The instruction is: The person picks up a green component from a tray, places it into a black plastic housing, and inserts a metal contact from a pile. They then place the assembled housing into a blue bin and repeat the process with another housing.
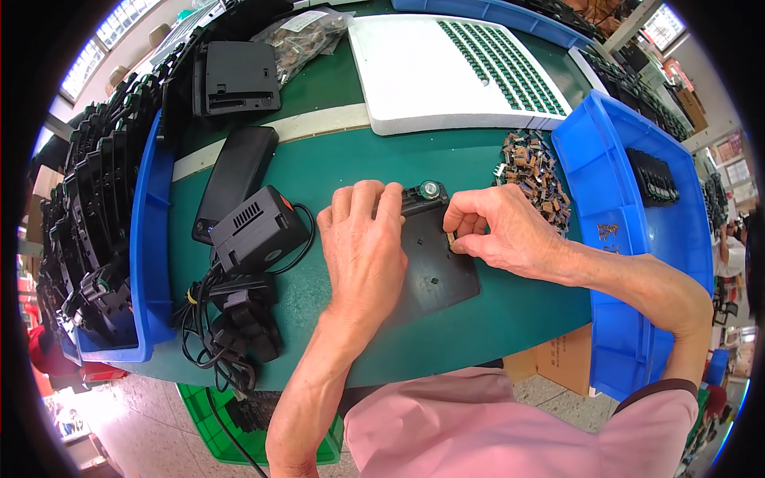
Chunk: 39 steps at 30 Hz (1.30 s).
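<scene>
On the green table before me lies a black plastic panel (438, 267), with a round silvery-green piece (429, 190) at its far end. My left hand (362, 243) grips the panel's left side, its fingers curled over the upper edge; the fingertips are partly hidden. At the panel's right edge, my right hand (502, 227) is closed in a pinch. A sliver of a small brownish part (451, 237) shows between thumb and forefinger; most of it is covered. Just beyond that hand is a heap of small brown-and-silver electronic parts (532, 171).
A blue bin (143, 263) of upright black panels stands left; another blue bin (586, 159) is right. A white foam board (414, 72) holds rows of green parts at the back. Left of my hands lie a black boxy device (259, 231), a long black case (235, 179) and cables.
</scene>
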Motion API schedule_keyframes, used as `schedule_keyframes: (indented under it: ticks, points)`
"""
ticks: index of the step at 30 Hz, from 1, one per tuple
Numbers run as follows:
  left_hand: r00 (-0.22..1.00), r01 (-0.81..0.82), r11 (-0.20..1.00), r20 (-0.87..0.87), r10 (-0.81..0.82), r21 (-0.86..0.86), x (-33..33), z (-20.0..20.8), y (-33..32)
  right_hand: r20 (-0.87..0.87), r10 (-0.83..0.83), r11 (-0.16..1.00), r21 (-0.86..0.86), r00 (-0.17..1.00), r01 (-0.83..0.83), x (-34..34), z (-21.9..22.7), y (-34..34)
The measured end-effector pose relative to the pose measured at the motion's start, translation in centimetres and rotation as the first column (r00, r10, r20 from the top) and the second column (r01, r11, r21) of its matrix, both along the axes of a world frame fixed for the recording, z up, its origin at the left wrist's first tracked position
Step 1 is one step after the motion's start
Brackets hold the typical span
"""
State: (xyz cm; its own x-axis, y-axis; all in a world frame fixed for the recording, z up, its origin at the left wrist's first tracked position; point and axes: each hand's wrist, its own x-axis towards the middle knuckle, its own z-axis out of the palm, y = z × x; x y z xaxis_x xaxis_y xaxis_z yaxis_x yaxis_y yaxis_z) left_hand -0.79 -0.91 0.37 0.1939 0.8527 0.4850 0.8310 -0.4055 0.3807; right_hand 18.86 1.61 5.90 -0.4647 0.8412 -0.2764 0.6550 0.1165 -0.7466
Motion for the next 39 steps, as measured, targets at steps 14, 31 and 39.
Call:
schedule_keyframes:
  ticks: [14, 31, 39]
  points:
    - [1.000, 0.022, 1.000, 0.008, -0.022, 0.003, -0.2, -0.1, 0.0, 0.017, 0.029, 0.999, 0.026, 0.999, -0.030, -0.3, 1.6, 0.2]
    - [1.000, -0.006, 1.000, 0.014, 0.006, 0.003, -0.2, 0.3, -0.2, 0.002, 0.123, 0.979, 0.161, 0.992, -0.122, 0.0, 1.1, 0.1]
    - [0.999, -0.027, 0.999, 0.035, 0.028, -0.024, -0.3, 0.5, -0.3, 0.006, 0.119, 0.983, 0.138, 0.993, -0.119, 0.1, 1.4, 0.2]
